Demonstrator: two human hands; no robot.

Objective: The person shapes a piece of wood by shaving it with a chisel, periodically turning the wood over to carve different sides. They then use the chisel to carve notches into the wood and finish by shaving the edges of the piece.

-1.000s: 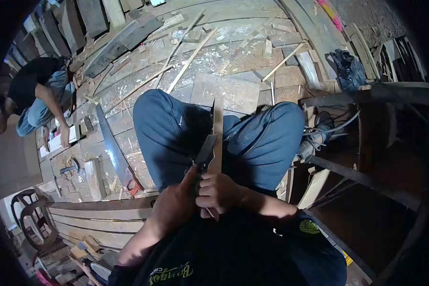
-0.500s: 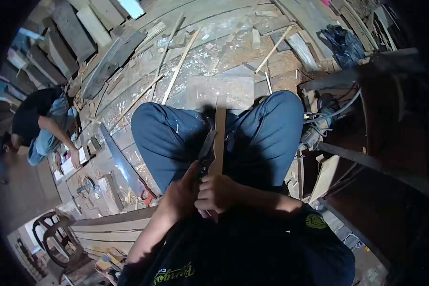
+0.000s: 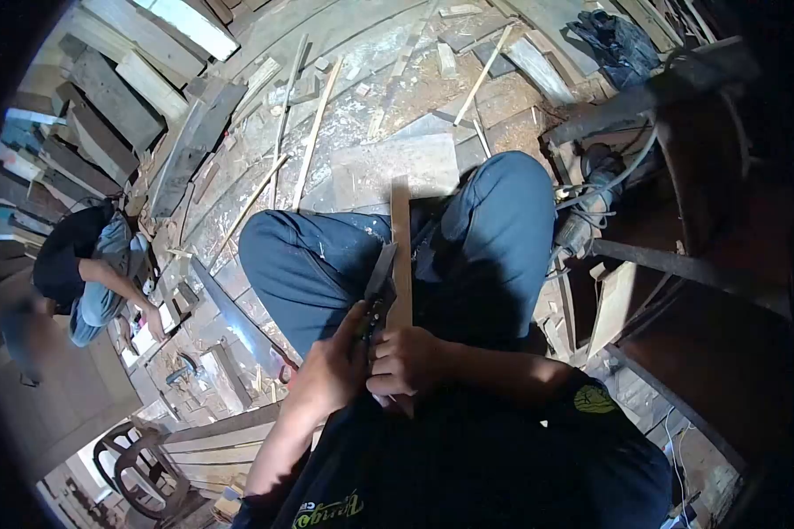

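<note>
My left hand [image 3: 328, 375] is closed around the dark handle of a knife [image 3: 382, 269]. The knife's blade points up and away from me, lying along the left edge of a narrow wooden strip [image 3: 401, 238]. Wrapped round the lower part of that strip is my right hand [image 3: 403, 360], close beside the left one. The strip stands out from my fist between my bent knees, its left edge shaped in near the fist. My fingers hide the strip's lower part and most of the knife handle.
A flat board [image 3: 395, 163] lies beyond my knees among scattered sticks and shavings. On the left, a hand saw [image 3: 238, 310] rests on the floor near another person [image 3: 88, 264] crouching over wood. A power tool with a cable [image 3: 591, 198] is at the right.
My view has shifted a little. The knife blade still lies along the strip's left edge, and both hands keep their holds.
</note>
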